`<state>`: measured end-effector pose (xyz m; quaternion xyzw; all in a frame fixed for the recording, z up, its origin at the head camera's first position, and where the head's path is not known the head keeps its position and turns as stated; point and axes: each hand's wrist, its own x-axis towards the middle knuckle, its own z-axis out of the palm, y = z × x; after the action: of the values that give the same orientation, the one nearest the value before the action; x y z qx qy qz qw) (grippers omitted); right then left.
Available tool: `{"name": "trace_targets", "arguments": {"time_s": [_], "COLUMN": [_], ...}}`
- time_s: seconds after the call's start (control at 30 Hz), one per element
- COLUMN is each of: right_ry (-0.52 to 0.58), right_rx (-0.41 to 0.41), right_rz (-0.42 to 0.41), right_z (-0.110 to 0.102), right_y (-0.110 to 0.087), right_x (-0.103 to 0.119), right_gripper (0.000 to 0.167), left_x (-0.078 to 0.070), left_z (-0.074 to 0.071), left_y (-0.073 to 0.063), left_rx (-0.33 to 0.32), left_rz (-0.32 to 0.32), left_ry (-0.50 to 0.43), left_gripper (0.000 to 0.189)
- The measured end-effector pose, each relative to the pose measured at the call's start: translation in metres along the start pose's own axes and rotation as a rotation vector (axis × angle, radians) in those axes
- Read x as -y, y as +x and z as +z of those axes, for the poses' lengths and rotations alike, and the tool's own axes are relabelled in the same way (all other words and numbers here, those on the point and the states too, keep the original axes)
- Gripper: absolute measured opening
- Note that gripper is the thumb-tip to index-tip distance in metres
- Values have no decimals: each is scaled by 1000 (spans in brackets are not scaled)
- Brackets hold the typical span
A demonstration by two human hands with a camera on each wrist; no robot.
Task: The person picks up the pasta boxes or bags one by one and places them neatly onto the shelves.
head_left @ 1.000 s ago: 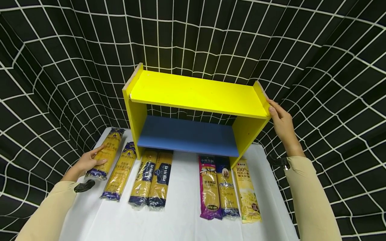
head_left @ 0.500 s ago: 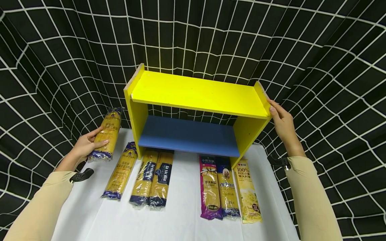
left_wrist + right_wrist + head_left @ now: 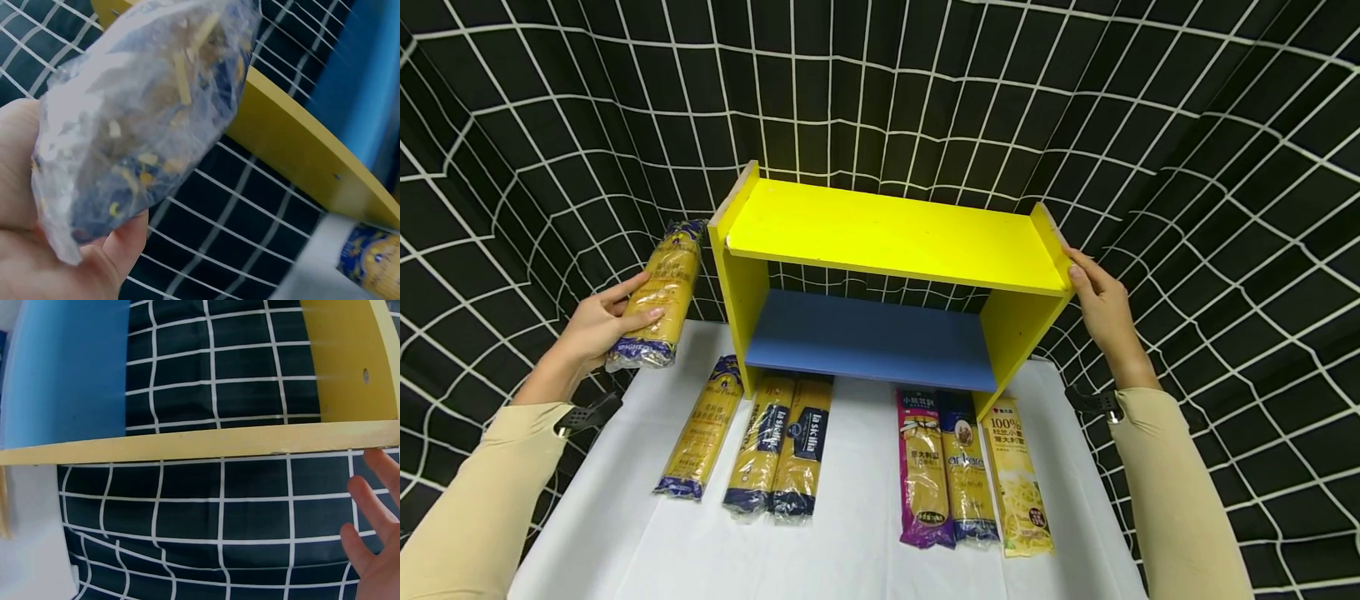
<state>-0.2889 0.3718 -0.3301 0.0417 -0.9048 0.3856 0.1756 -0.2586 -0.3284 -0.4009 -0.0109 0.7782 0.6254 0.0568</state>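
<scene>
My left hand (image 3: 597, 327) grips a yellow-and-blue packet of spaghetti (image 3: 662, 287), held above the table left of the shelf unit. In the left wrist view the packet's clear crinkled end (image 3: 137, 125) faces the camera, with bits of pasta inside. The thumb lies across the packet's front; part of the fingers is hidden behind it. My right hand (image 3: 1101, 304) rests at the upper right end of the yellow shelf unit (image 3: 895, 233). From the right wrist, its fingers (image 3: 369, 503) look extended and spread beside the outer side panel.
A matching spaghetti packet (image 3: 703, 429) lies left of two La Sicilia packets (image 3: 782, 450). Under the right side lie a magenta packet (image 3: 923, 475), a blue-ended packet (image 3: 966, 475) and a pale yellow packet (image 3: 1018, 483). The unit's lower shelf (image 3: 872, 337) is blue. Dark grid curtains surround the table.
My left hand has lifted the spaghetti packet off the table, raising it beside the shelf unit's left panel. The right hand has stayed at the unit's upper right end.
</scene>
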Motion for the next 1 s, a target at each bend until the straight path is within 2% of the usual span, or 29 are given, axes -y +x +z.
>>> {"name": "trace_targets", "arguments": {"time_s": [0.07,0.27,0.53,0.67,1.0], "right_ry": [0,2,8,10,15], "right_rx": [0,0,-5,-4,14], "right_rz": [0,-1,0,-2,16], "right_z": [0,1,1,0,-2], "right_y": [0,0,-1,0,-2], "right_x": [1,3,0,0,10], "right_gripper": [43,43,43,43,47], "left_x": [-13,-52,-95,-113,-155], "left_z": [-2,-6,-4,0,23], "left_y": [-1,-7,-8,-6,0], "left_rx": [-1,-7,8,23,89], "left_rz": [2,33,88,95,90], "left_ry": [-25,-2,-177,-234,-225], "left_gripper": [82,78,75,74,75]}}
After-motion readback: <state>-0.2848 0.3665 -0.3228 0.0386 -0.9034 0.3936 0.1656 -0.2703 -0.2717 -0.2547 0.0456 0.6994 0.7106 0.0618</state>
